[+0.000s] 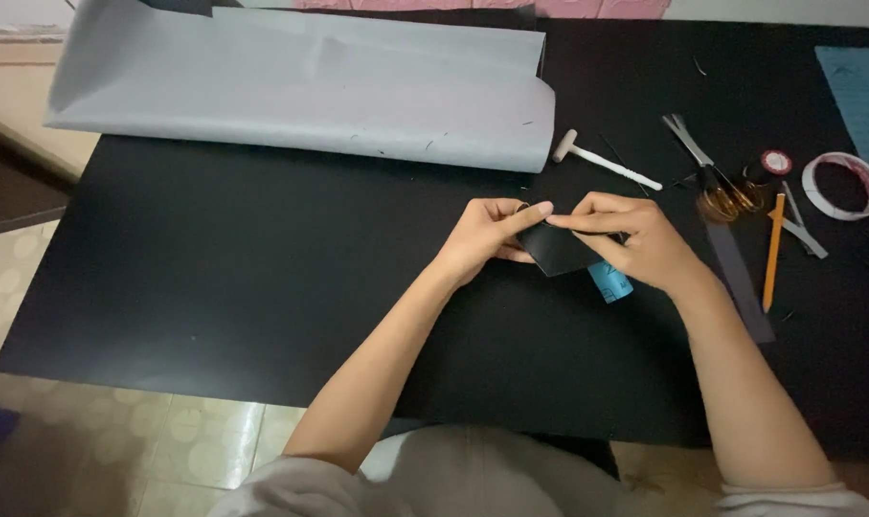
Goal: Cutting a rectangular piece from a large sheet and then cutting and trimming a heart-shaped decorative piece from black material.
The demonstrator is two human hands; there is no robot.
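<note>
The right hand [645, 244] partly hides a small blue item [609, 281]. Both hands' fingers pinch a black leather piece [559, 251], its long axis running left-right; the left hand [487, 239] grips its left corner.

Dim, soft light; slight blur

Between your fingers is a black piece [557, 251], with a light blue strip [609, 282] just under your right hand [645, 244]. The mat [243, 287] beneath is black; beyond your grip, the rolled sheet [300, 86] is pale grey, the pencil [772, 251] orange.
</note>
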